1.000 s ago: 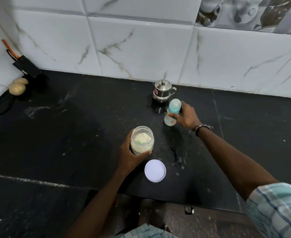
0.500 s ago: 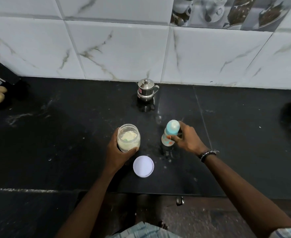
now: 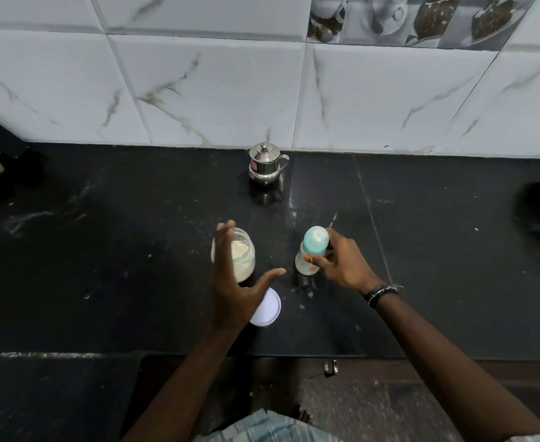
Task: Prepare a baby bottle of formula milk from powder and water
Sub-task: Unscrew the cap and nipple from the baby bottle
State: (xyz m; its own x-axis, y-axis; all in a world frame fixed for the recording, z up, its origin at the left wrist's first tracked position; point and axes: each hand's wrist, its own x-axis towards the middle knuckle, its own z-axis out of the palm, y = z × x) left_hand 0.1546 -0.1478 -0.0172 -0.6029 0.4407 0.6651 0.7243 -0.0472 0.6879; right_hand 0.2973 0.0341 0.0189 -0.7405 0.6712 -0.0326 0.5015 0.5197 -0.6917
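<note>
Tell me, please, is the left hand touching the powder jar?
Cannot tell: in the head view the open left hand overlaps the powder jar, fingers spread, hiding any gap.

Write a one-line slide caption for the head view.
Right hand grips capped baby bottle; open left hand hovers by uncapped powder jar on black counter.

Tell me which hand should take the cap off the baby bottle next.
Left. The right hand grips the baby bottle upright on the counter, steadying it. The left hand is open and empty, off the powder jar, so it looks free to reach across.
</note>
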